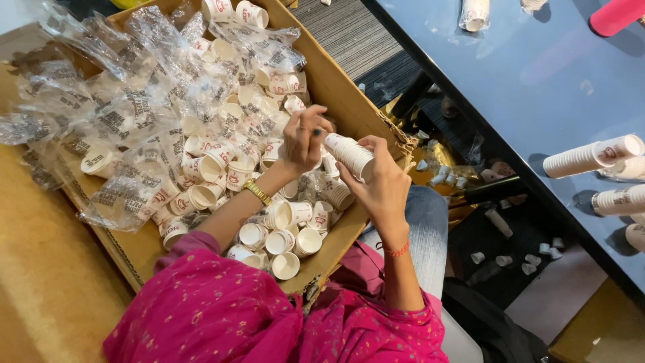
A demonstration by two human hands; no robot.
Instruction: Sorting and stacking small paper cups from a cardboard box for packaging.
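My right hand (381,183) grips a short stack of small white paper cups (351,154), held tilted over the right side of a cardboard box (336,84). My left hand (302,138), with a gold bracelet at its wrist, pinches the upper-left end of that same stack. Below both hands, many loose white paper cups with red print (279,235) lie in the box. Pink sleeves show at the bottom of the view.
Crumpled clear plastic wrappers (127,107) fill the left and back of the box. To the right, a dark blue table (537,74) carries long cup stacks (591,156) lying on their sides and a pink object (615,15). Small cups (531,259) are scattered on the floor.
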